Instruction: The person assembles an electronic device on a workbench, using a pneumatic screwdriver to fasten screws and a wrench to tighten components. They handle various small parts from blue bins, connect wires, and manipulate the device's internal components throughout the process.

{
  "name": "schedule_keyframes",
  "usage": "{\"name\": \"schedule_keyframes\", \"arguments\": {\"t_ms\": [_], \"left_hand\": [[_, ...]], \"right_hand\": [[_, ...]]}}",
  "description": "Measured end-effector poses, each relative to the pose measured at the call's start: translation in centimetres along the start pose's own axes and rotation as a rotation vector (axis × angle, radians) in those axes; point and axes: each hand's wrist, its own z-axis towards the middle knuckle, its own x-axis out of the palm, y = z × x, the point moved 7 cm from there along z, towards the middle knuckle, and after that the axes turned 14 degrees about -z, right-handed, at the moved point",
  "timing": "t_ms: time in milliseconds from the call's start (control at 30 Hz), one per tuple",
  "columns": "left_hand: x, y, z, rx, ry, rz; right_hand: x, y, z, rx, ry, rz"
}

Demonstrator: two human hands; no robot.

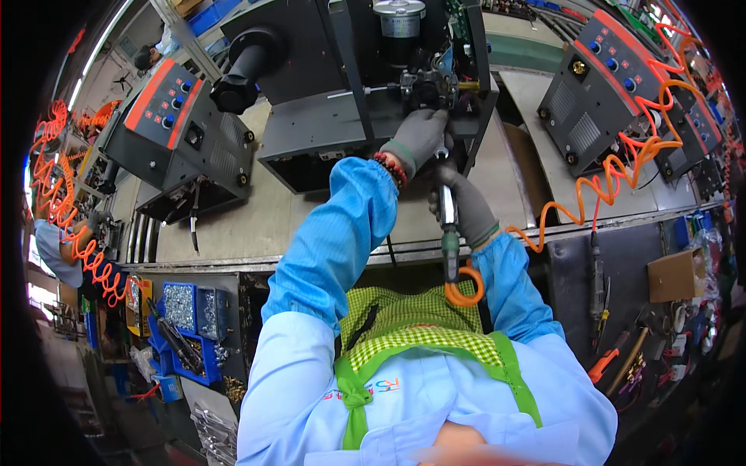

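Observation:
An opened dark-grey machine housing (311, 138) stands before me on the bench, a metal cylinder-shaped motor (400, 27) at its top. Below the motor sits a metal mechanism with a brass fitting (468, 87). My left hand (420, 140), in a grey glove, reaches into the housing with curled fingers against this mechanism; what they pinch is hidden. Just below and to its right, my gloved right hand (471, 208) is closed round a silver air ratchet wrench (447, 210), held upright. Its head points up beside my left hand, and an orange hose (466, 293) loops from its lower end.
A black spool holder (247, 74) juts from the housing's left. Similar machines with orange panels stand left (175, 132) and right (598, 89). An orange coiled hose (598, 190) crosses the right side. Blue parts bins (190, 342) lie lower left; a hammer (633, 357) lies lower right. Another person's sleeve (58, 252) shows far left.

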Motion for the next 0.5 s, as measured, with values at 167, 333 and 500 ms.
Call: {"name": "schedule_keyframes", "arguments": {"t_ms": [167, 333, 500], "left_hand": [[0.2, 0.4, -0.1, -0.057, 0.001, -0.022], [0.0, -0.1, 0.0, -0.073, 0.038, 0.035], [0.1, -0.4, -0.1, -0.041, 0.036, 0.014]], "right_hand": [[-0.1, 0.0, 1.3, -0.067, 0.011, 0.128], [-0.5, 0.2, 1.2, -0.058, 0.045, 0.092], [-0.4, 1.2, 0.7, -0.126, 0.056, 0.024]]}}
